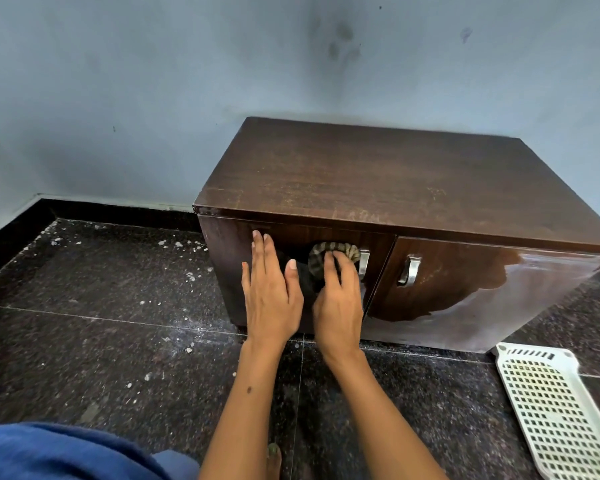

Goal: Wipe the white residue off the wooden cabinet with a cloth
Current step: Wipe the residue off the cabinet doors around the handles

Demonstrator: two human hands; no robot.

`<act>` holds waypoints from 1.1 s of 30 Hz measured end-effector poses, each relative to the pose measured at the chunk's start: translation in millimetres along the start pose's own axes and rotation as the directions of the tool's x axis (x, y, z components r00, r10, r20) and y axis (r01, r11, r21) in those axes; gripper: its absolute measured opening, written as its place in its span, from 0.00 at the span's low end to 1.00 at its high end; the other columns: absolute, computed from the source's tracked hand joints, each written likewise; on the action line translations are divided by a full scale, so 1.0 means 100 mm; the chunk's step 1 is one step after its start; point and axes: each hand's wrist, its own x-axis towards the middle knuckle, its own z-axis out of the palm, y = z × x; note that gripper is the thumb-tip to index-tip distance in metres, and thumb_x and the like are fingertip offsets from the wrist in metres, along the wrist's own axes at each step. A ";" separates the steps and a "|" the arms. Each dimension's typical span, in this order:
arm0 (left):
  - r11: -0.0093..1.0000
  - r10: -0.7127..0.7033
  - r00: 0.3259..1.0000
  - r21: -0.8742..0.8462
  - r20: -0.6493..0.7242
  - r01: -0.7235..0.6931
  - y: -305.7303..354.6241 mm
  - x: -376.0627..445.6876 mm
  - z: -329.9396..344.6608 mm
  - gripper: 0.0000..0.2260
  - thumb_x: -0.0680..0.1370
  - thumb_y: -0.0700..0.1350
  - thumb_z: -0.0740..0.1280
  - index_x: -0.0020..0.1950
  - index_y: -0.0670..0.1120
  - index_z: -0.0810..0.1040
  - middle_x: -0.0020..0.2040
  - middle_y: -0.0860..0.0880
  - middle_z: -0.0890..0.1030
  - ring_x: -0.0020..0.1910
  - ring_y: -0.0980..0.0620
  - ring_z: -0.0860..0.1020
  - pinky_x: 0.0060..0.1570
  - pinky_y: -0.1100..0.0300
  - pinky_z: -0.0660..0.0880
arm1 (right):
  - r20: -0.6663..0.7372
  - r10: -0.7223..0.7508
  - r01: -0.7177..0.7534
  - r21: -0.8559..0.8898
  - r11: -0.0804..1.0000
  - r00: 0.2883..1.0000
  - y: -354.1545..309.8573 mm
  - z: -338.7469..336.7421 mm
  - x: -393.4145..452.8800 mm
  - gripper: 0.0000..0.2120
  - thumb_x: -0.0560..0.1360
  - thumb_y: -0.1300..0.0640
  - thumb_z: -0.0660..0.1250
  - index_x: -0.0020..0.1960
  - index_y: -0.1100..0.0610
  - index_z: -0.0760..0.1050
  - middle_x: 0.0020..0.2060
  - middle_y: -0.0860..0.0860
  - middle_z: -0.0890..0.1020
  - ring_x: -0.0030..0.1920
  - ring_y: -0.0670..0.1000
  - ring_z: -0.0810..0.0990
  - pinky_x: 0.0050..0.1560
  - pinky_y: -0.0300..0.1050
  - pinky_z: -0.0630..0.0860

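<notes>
A dark brown wooden cabinet (378, 181) stands against the wall, with two doors and metal handles. My left hand (269, 289) lies flat with straight fingers on the left door. My right hand (338, 299) presses a dark cloth with a striped edge (317, 254) against the same door, just left of its handle (363, 261). Most of the cloth is hidden under both hands. Faint pale smears show on the cabinet top near its front edge (357, 214). The right door (471, 282) looks glossy and wet.
White flakes and dust (187, 275) litter the dark granite floor left of the cabinet. A white perforated plastic tray (548, 410) lies on the floor at the right. Blue clothing (59, 452) fills the lower left corner. A grey-blue wall stands behind.
</notes>
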 end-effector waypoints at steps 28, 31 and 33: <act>0.976 0.074 0.992 0.196 0.099 -0.093 0.07 -0.06 0.06 0.32 0.78 0.58 0.39 0.77 0.43 0.50 0.78 0.48 0.47 0.77 0.52 0.47 0.73 0.51 0.41 | -0.058 0.055 -0.050 0.095 0.994 0.997 -0.03 -0.04 0.02 0.23 0.74 0.69 0.66 0.68 0.68 0.68 0.67 0.62 0.69 0.66 0.59 0.72 0.63 0.49 0.71; 0.976 0.065 0.992 0.203 0.104 -0.085 0.07 -0.06 0.06 0.33 0.77 0.59 0.38 0.77 0.43 0.50 0.78 0.48 0.46 0.77 0.52 0.47 0.73 0.51 0.41 | 0.014 0.034 -0.035 0.084 0.996 0.999 0.05 0.00 -0.05 0.23 0.73 0.71 0.65 0.67 0.68 0.68 0.66 0.62 0.70 0.64 0.61 0.73 0.60 0.56 0.75; 0.975 0.067 0.992 0.205 0.105 -0.087 0.08 -0.04 0.04 0.33 0.76 0.59 0.37 0.77 0.43 0.49 0.78 0.48 0.46 0.77 0.53 0.46 0.72 0.52 0.39 | 0.039 0.033 -0.037 0.099 0.994 0.999 0.09 0.00 -0.08 0.23 0.72 0.72 0.65 0.67 0.68 0.68 0.66 0.62 0.70 0.64 0.61 0.73 0.58 0.57 0.76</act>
